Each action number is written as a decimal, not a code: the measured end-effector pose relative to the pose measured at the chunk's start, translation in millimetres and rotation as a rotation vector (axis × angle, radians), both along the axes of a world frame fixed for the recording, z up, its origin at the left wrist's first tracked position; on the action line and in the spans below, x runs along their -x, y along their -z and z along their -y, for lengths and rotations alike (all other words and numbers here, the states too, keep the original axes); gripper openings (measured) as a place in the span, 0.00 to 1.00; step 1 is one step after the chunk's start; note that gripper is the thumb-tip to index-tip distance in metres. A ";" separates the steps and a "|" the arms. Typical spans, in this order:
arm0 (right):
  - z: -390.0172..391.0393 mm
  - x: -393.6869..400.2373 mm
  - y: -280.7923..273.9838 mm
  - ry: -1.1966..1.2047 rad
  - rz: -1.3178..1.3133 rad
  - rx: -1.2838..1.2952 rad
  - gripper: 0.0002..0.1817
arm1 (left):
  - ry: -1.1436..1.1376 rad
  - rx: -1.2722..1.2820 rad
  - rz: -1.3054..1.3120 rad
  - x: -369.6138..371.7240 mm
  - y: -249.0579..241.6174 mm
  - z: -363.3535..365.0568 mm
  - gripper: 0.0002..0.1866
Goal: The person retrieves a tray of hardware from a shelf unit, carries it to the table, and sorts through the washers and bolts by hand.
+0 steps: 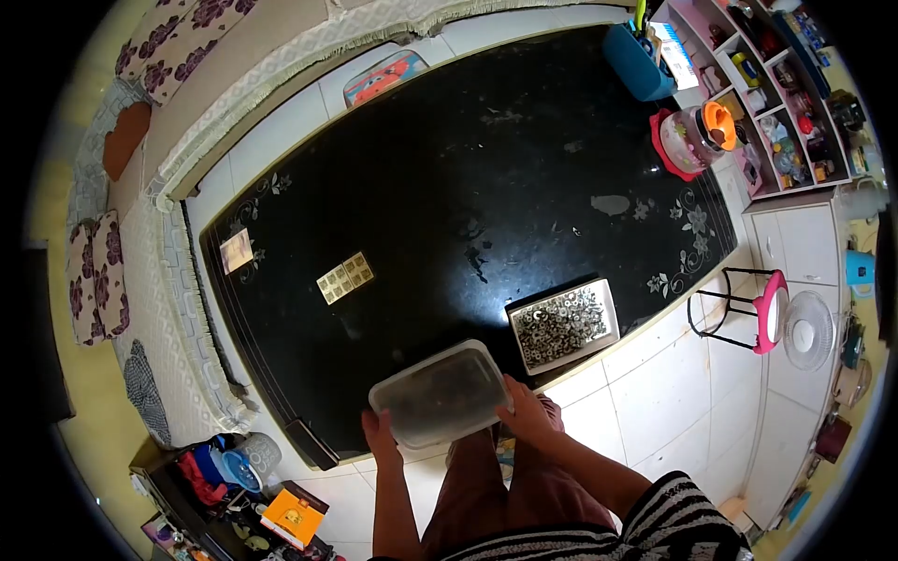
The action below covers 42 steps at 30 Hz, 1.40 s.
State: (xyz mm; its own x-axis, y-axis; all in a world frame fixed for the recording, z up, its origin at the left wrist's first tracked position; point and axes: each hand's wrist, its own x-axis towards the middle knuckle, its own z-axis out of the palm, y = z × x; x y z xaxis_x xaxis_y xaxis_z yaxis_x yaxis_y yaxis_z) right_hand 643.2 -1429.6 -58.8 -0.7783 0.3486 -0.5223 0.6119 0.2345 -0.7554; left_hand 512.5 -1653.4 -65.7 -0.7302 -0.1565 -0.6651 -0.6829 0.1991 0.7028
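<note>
A translucent plastic container (444, 395) is held between my two hands at the near edge of the black table. My left hand (382, 435) grips its left side, and my right hand (526, 411) grips its right side. What lies inside the container is too dim to make out. Right of it, a white tray (613, 327) full of small metal nuts or rings (561, 327) sits near the table edge. Farther left on the table lies a gold-coloured card with square compartments (345, 278).
The black table (402, 187) bears a small picture card (237, 251), a blue holder (639, 64) and a jar with an orange top (697, 136). A pink stool (769, 311) stands at the right. A sofa (187, 140) runs along the left and far side.
</note>
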 end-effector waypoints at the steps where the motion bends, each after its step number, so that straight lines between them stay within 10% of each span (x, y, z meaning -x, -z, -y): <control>1: 2.0 1.8 -2.7 0.008 0.015 -0.003 0.34 | 0.047 -0.234 0.041 -1.5 15.0 14.6 0.21; 11: 1.1 4.4 -43.2 0.076 -0.049 -0.068 0.28 | -0.008 -0.192 -0.242 -8.2 -30.7 -2.5 0.16; 16: -16.0 -9.3 -41.4 0.497 -0.169 0.384 0.11 | -0.019 -0.387 -0.372 6.7 -81.5 -21.8 0.03; 20: -50.4 -11.0 -58.9 0.542 -0.105 0.757 0.19 | 0.087 -0.503 -0.362 17.3 -82.4 -49.3 0.06; 21: -58.1 -6.0 -72.2 0.973 -0.271 1.340 0.23 | 0.153 -0.505 -0.425 19.3 -82.7 -62.3 0.04; 25: -79.4 -4.9 -84.7 0.831 -0.108 0.881 0.26 | 0.395 -0.438 -0.491 29.3 -99.9 -116.6 0.14; 34: -202.6 -55.8 -17.3 1.415 -0.626 0.509 0.20 | 0.353 -0.334 -0.256 11.6 -50.9 -88.8 0.25; 42: -267.1 -117.0 87.4 1.488 -0.511 0.519 0.17 | 0.231 -0.022 -0.354 -1.6 1.2 -20.4 0.30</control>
State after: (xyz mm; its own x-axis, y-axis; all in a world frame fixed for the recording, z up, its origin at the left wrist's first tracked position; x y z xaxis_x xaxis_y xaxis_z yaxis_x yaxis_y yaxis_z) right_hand 760.3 -1162.5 -146.2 -0.0606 0.7784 -0.6249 -0.2653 -0.6161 -0.7417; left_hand 514.1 -1633.0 -66.9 -0.9286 0.0494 -0.3678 -0.3373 0.3008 0.8920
